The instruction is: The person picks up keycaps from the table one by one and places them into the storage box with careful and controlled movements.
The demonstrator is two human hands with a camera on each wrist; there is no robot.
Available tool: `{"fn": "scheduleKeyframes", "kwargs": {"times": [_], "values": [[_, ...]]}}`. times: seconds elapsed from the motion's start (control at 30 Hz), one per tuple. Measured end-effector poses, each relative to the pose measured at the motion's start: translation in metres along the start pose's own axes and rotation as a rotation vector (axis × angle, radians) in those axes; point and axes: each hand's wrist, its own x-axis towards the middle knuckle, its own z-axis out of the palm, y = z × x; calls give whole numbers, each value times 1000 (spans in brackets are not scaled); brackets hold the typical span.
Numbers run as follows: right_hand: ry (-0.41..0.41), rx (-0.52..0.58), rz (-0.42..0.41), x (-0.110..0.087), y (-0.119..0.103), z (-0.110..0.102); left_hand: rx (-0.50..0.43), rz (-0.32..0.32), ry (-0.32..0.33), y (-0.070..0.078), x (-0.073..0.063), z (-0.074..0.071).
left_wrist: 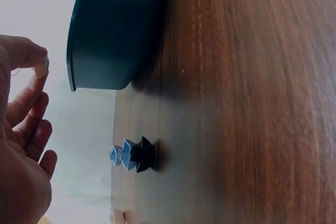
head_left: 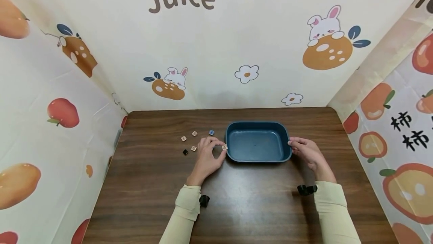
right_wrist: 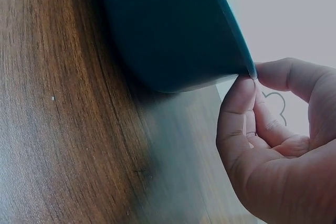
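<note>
My left hand (head_left: 207,159) pinches a small pale square piece (head_left: 224,147) between thumb and forefinger, right at the left rim of a dark blue-green tray (head_left: 258,145). Seen from the left wrist, that pale piece (left_wrist: 42,68) is raised beside the tray's rim, the other fingers loosely curled below. At the opposite end, my right hand (head_left: 308,154) grips the tray's rim between thumb and fingers. The right wrist view shows this pinch on the edge of the tray (right_wrist: 173,30) close up.
Left of the tray lie several small square pieces on the brown wooden table (head_left: 145,184): a blue one (head_left: 211,132), a black one (head_left: 185,152) and pale ones, including one (head_left: 183,138) farther left. A printed cloth wall (head_left: 216,41) stands behind the table.
</note>
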Motion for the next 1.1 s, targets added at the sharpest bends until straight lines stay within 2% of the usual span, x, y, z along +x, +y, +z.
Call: {"fn": "scheduleKeyframes", "kwargs": {"times": [0.27, 0.67, 0.87, 1.1], "values": [[-7, 14, -19, 2, 0, 1, 0, 11, -17, 2, 5, 6], [-38, 70, -25, 6, 4, -2, 4, 10, -103, 6, 14, 15], [-42, 60, -60, 7, 7, -1, -11, 18, -132, 8, 17, 21], [-39, 63, -62, 7, 8, -1, -7, 33, -150, 14, 20, 26]]}}
